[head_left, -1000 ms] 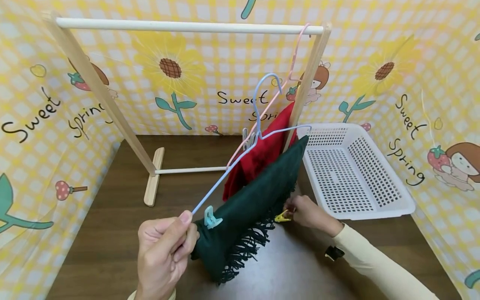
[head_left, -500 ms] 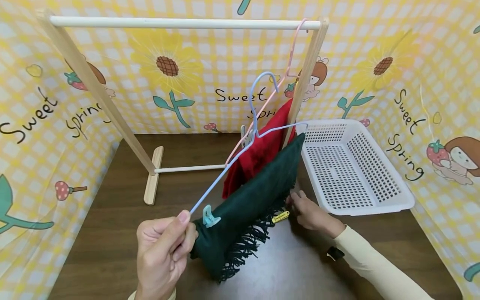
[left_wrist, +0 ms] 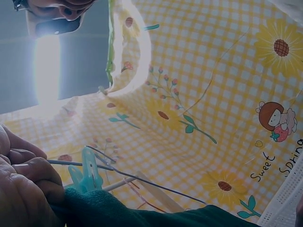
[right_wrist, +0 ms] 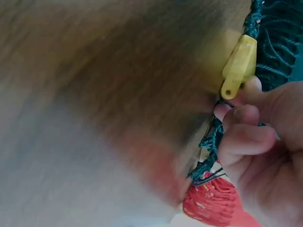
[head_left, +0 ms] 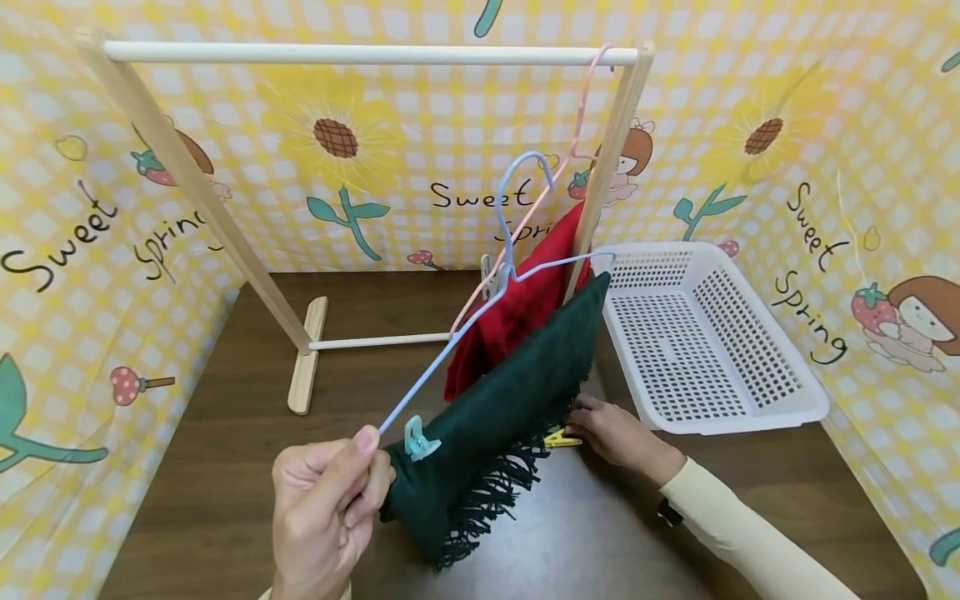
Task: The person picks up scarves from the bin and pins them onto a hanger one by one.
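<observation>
In the head view my left hand grips the left end of a blue clothes hanger together with a dark green fringed scarf. The scarf drapes below the hanger, its fringe near the table. A light-blue clothespin, also seen in the left wrist view, sits on the scarf's left end beside that hand. Low at the fringe, my right hand has its fingers curled at the handle end of a yellow clothespin. Dark strands run past those fingertips, and the exact contact is partly hidden.
A wooden rack with a white top rail stands behind. From its right end hangs a pink hanger with a red cloth, with a pale clothespin nearby. A white perforated basket is at the right.
The yellow clothespin has rolled from lying flat onto its side, and my right hand has closed in on it after standing slightly apart. My left hand, hanger and scarf have barely moved.
</observation>
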Demonstrator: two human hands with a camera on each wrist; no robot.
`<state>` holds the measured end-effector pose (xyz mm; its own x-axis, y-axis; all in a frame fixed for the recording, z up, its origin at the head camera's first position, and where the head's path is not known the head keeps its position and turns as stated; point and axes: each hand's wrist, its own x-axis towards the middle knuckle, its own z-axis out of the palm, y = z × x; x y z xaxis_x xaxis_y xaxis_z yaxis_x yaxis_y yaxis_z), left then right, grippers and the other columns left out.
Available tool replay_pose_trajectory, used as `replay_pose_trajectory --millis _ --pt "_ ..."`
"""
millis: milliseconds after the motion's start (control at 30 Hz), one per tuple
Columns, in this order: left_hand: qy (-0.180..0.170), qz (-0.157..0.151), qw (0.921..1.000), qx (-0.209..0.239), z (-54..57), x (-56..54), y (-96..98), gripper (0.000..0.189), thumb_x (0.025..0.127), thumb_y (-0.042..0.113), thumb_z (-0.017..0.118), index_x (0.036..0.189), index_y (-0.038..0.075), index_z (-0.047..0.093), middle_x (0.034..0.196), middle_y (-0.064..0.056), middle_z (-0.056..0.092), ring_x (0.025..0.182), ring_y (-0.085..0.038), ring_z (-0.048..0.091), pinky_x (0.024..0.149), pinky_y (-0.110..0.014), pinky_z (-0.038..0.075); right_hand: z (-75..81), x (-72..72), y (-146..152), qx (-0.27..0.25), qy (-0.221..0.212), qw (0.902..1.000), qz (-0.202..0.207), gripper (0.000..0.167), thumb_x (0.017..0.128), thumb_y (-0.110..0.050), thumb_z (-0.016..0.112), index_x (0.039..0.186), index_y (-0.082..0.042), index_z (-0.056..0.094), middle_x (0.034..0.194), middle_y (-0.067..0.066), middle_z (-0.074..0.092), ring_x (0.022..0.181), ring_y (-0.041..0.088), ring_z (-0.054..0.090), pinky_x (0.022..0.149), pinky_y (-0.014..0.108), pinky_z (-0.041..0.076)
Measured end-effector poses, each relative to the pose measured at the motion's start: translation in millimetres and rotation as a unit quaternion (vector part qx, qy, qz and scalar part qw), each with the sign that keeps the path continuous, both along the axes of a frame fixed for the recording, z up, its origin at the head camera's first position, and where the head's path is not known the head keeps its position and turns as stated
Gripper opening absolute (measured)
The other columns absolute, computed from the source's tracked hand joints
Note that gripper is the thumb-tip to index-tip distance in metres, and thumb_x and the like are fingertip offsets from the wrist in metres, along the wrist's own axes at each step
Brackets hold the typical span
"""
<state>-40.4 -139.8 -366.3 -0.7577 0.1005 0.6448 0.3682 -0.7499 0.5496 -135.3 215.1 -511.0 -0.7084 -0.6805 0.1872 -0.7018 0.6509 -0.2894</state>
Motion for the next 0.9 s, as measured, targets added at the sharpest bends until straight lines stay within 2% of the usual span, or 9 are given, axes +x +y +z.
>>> replay_pose_trajectory --millis 133,233,400,467,533,667,800,867,900 --pt "0.000 0.000 1.0000 -0.002 -0.5 -0.3 -0.8 0.053 0.096 -0.023 0.014 0.054 0.005 0.028 0.052 -0.002 0.021 0.041 -0.013 0.023 0.040 -0.019 0.017 0.9 1.8 6 -0.013 -0.050 0.9980 -0.038 0.025 0.090 -0.020 0.078 0.109 -0.006 0.071 0.096 0.002 0.060 0.077 0.008 0.057 0.067 0.022 0.054" --pt "-0.003 0.001 1.0000 0.001 -0.9 -0.2 -1.6 0.053 0.097 -0.023 0.014 0.054 0.005 0.028 0.052 -0.002 0.022 0.041 -0.013 0.023 0.040 -0.019 0.018 0.6 4.1 10 -0.010 -0.066 0.9969 -0.041 0.036 0.085 -0.027 0.083 0.113 -0.006 0.071 0.102 0.003 0.060 0.079 0.009 0.059 0.068 0.022 0.055" --pt "-0.007 -0.004 0.9999 0.009 -3.0 0.1 -3.1 0.053 0.098 -0.022 0.015 0.054 0.004 0.028 0.052 -0.002 0.021 0.041 -0.014 0.023 0.041 -0.019 0.018 -1.7 6.7 9 0.004 -0.049 0.9985 -0.024 0.031 0.087 -0.026 0.082 0.109 -0.008 0.072 0.103 0.002 0.062 0.082 0.009 0.061 0.072 0.025 0.057" --pt "-0.007 -0.008 0.9999 0.009 -4.2 0.3 -3.0 0.053 0.098 -0.022 0.015 0.054 0.004 0.029 0.052 -0.003 0.022 0.041 -0.014 0.023 0.041 -0.020 0.018 0.0 8.6 7 -0.014 -0.053 0.9979 -0.034 0.029 0.086 -0.025 0.083 0.108 -0.009 0.073 0.101 0.001 0.063 0.082 0.009 0.061 0.072 0.024 0.057" --pt "-0.009 -0.009 0.9999 0.006 -5.3 0.6 -2.9 0.053 0.098 -0.022 0.015 0.054 0.003 0.030 0.052 -0.003 0.022 0.041 -0.014 0.023 0.041 -0.020 0.018 5.7 10.7 6 -0.050 -0.068 0.9946 -0.060 0.028 0.085 -0.022 0.084 0.107 -0.009 0.073 0.097 0.002 0.064 0.077 0.008 0.058 0.066 0.023 0.055" --pt "-0.009 -0.011 0.9999 0.003 -6.3 0.6 -2.5 0.053 0.098 -0.022 0.015 0.053 0.003 0.030 0.051 -0.003 0.022 0.041 -0.014 0.022 0.041 -0.020 0.018 27.5 15.4 -1 -0.125 -0.104 0.9796 -0.118 0.030 0.082 -0.017 0.086 0.108 -0.009 0.075 0.090 0.002 0.065 0.068 0.002 0.050 0.055 0.020 0.046" --pt "-0.005 -0.009 0.9999 0.002 -7.0 -0.2 -2.3 0.053 0.098 -0.022 0.015 0.054 0.003 0.029 0.051 -0.003 0.022 0.041 -0.014 0.022 0.041 -0.020 0.018 60.2 21.7 -10 -0.184 -0.140 0.9644 -0.129 0.029 0.083 -0.015 0.085 0.110 -0.009 0.075 0.091 0.003 0.065 0.055 0.001 0.049 0.044 0.020 0.043" --pt "-0.004 -0.008 1.0000 0.002 -7.2 -0.5 -2.1 0.053 0.098 -0.022 0.014 0.054 0.004 0.029 0.052 -0.003 0.022 0.041 -0.014 0.022 0.041 -0.020 0.018 76.4 22.3 -13 -0.223 -0.167 0.9514 -0.131 0.030 0.084 -0.014 0.084 0.112 -0.009 0.075 0.087 0.005 0.065 0.045 0.005 0.050 0.039 0.023 0.043" --pt "-0.004 -0.008 1.0000 0.002 -7.4 -0.6 -2.0 0.053 0.098 -0.022 0.015 0.054 0.004 0.029 0.052 -0.003 0.022 0.041 -0.014 0.022 0.041 -0.020 0.018 84.2 21.9 -13 -0.246 -0.184 0.9419 -0.136 0.031 0.085 -0.013 0.083 0.114 -0.009 0.074 0.083 0.007 0.064 0.041 0.008 0.050 0.036 0.025 0.043"
